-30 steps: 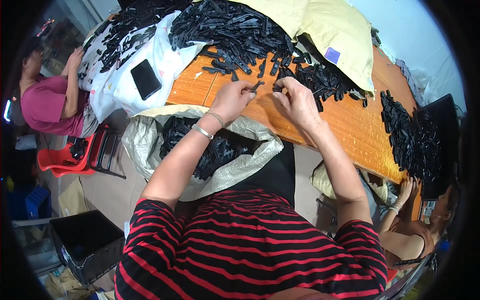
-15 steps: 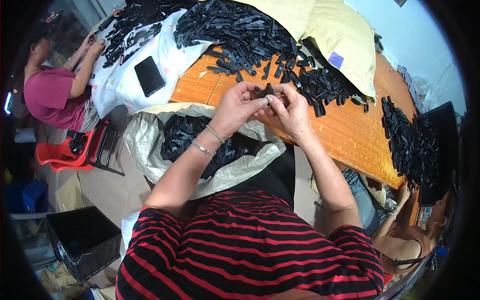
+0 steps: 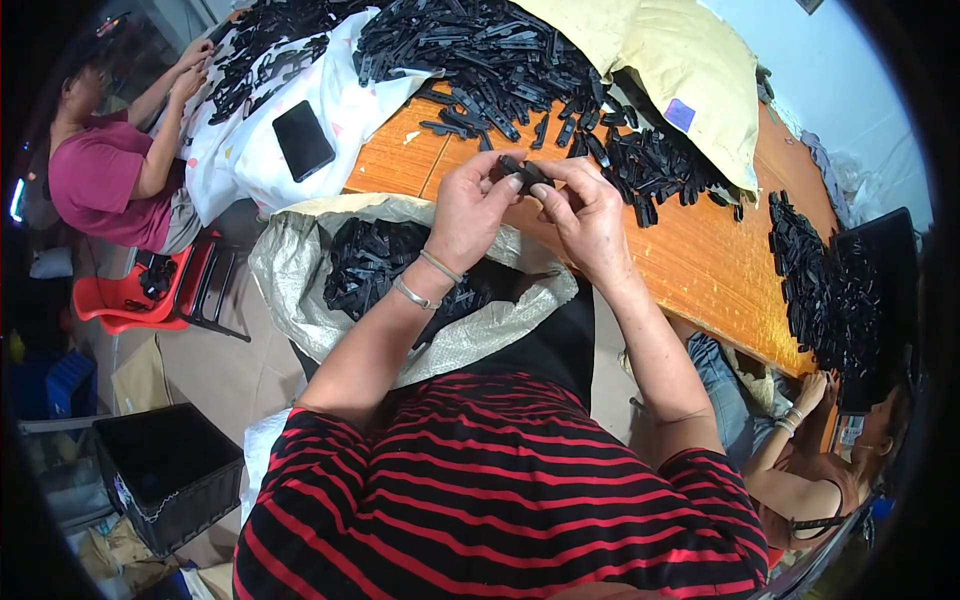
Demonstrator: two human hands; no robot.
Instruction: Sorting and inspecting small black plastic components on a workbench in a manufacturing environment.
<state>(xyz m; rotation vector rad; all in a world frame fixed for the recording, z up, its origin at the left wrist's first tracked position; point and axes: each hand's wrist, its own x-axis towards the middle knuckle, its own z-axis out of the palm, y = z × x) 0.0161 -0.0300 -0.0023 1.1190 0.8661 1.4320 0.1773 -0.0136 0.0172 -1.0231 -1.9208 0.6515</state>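
Note:
My left hand (image 3: 468, 212) and my right hand (image 3: 588, 215) are raised over the table's near edge, thumbs and fingers pinching a small dark plastic piece (image 3: 527, 176) between them. Fingertips cover part of it, and I cannot tell whether it is one part or two joined. Just beyond my hands, a large heap of long black plastic pieces (image 3: 470, 50) covers the tabletop. Below my left wrist, an open woven sack (image 3: 290, 290) on my lap holds many similar black pieces (image 3: 375, 262).
A phone (image 3: 303, 141) lies on white sheeting at the left. A yellowish sack (image 3: 690, 60) rests on the wooden table (image 3: 700, 262). Another person (image 3: 115, 180) works at the left, one (image 3: 800, 480) at the lower right. A black crate (image 3: 170, 480) and red chair (image 3: 130, 300) stand on the floor.
The dark piece has turned in my fingers, from two upward-pointing ends to lying more level. My left hand has tilted a little. The person at the left has lifted their hands.

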